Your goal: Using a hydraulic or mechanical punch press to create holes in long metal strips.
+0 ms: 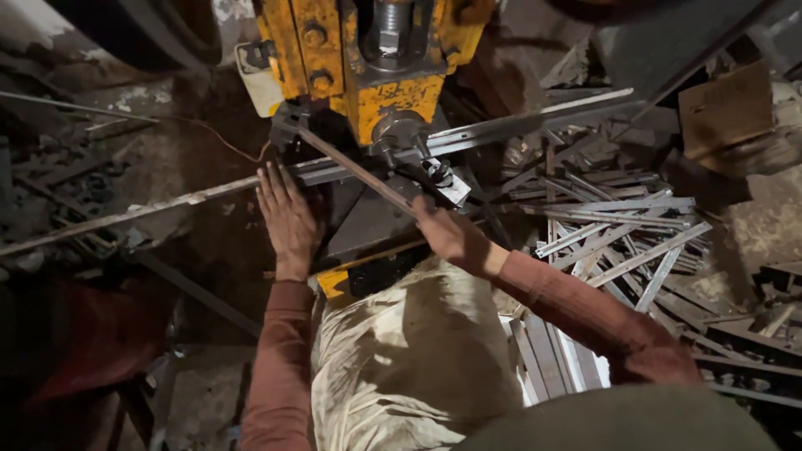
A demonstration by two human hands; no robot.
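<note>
Left hand (288, 219), centre-left of frame: flat, palm down, fingers spread and extended toward the top of the frame. It gripping nothing; the fingertips press on or lie just against the long metal strip (518, 125), which runs from the far left edge, under the press, up to the upper right.

Right hand (441, 230), centre of frame: curled shut around the lower end of a thin dark lever rod (355, 169). The rod slants up and left from the fist to the front of the yellow press (393, 96), ending near a dark fitting at the press's lower left corner.

Strip position: it passes beneath the grey round ram nose at the bottom of the press head. A long length shows on both sides of the press, so it sits mid-feed. Whether the ram is touching it cannot be told.

Judged progress: the pile of cut strips (618, 234), short, pale and criss-crossed at right of frame, reads as finished pieces, many of them. A further stack lies lower right beside the right forearm. The stretch of uncut strip at left suggests more lengths remain.

Outward: pale cloth (401, 351) over the lap at bottom centre; scrap and dark debris on the floor (167, 167) at left; a brown cardboard piece (725, 108) at upper right.
</note>
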